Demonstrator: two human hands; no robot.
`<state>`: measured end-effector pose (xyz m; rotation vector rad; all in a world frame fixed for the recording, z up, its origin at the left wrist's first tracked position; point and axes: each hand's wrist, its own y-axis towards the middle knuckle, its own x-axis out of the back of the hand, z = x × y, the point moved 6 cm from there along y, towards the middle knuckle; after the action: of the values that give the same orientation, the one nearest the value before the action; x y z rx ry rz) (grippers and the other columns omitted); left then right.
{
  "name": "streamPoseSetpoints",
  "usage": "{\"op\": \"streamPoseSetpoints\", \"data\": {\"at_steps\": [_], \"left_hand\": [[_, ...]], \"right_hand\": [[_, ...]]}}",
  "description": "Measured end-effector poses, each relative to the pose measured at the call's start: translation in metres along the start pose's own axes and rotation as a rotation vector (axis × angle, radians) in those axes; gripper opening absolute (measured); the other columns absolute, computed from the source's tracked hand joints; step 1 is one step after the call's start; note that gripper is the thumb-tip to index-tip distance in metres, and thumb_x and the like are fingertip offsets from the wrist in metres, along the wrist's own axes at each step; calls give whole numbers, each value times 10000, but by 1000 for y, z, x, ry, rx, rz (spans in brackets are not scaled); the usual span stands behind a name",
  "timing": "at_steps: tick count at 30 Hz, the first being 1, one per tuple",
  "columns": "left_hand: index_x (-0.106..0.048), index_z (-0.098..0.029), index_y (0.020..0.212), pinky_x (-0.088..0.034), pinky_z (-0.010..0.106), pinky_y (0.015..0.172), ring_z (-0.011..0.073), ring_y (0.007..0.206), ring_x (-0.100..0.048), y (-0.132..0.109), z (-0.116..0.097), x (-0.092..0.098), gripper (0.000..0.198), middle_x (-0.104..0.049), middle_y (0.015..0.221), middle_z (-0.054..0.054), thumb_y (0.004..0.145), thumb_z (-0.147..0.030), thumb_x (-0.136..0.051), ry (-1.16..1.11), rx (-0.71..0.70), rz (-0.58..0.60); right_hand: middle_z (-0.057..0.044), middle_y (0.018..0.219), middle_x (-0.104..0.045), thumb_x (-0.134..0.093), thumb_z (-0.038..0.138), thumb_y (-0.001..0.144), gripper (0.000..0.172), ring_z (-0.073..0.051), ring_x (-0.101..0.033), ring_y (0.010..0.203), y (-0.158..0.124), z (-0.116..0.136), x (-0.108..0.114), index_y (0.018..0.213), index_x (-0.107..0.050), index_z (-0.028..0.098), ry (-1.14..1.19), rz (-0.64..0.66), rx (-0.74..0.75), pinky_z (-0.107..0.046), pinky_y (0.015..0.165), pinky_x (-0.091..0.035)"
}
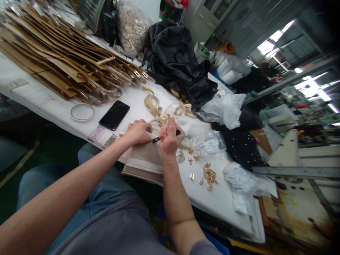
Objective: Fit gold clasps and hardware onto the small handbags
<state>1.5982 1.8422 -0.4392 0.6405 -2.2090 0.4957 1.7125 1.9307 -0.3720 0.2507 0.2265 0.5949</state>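
Observation:
A beige leather-like bag piece (146,156) lies at the table's front edge, partly hidden by my arms. My left hand (139,131) is closed on its upper part, thumb close to the tool's tip. Wrapped in the fist of my right hand (171,137) is a slim dark hand tool (155,140); its dark end shows past the fist, and its tip points down at the piece beside my left thumb. The tool's exact kind is hidden by my fingers. Small gold metal fittings (209,175) lie loose to the right of my right forearm.
Brown bag pieces (61,56) are stacked at the left with gold buckles. Nearer lie a tape roll (82,112) and a black phone (114,115). Curled beige strips (152,105), a black bag (175,56) and clear plastic bags (223,109) stand behind. A sewing machine (285,152) is at right.

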Motion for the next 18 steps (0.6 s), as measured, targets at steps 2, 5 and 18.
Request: {"op": "streamPoseSetpoints", "data": {"at_steps": [2, 5, 18], "left_hand": [[-836, -346, 1095, -508, 634, 1140, 448, 1341, -614, 2, 0, 0, 363, -704, 1371, 114, 760, -473, -895, -3, 2, -4], [-839, -346, 1103, -508, 634, 1143, 454, 1353, -603, 4, 1, -2, 370, -698, 1381, 112, 751, -444, -895, -2, 4, -5], [-809, -318, 1130, -518, 627, 1119, 450, 1335, -594, 15, -1, -5, 352, -676, 1351, 135, 796, -401, -880, 9, 62, 69]], "right_hand": [[78, 538, -324, -743, 663, 1063, 676, -100, -347, 427, 1, -1, 0, 628, -402, 274, -1, 2, 0, -298, 414, -271], [73, 542, -335, -714, 683, 1074, 670, -104, -364, 434, 1, -2, 1, 633, -415, 276, -48, -18, 3, -299, 418, -283], [17, 624, -500, -723, 605, 1105, 611, -145, -488, 583, -11, -5, -6, 639, -533, 258, -278, 80, 100, -312, 552, -410]]}}
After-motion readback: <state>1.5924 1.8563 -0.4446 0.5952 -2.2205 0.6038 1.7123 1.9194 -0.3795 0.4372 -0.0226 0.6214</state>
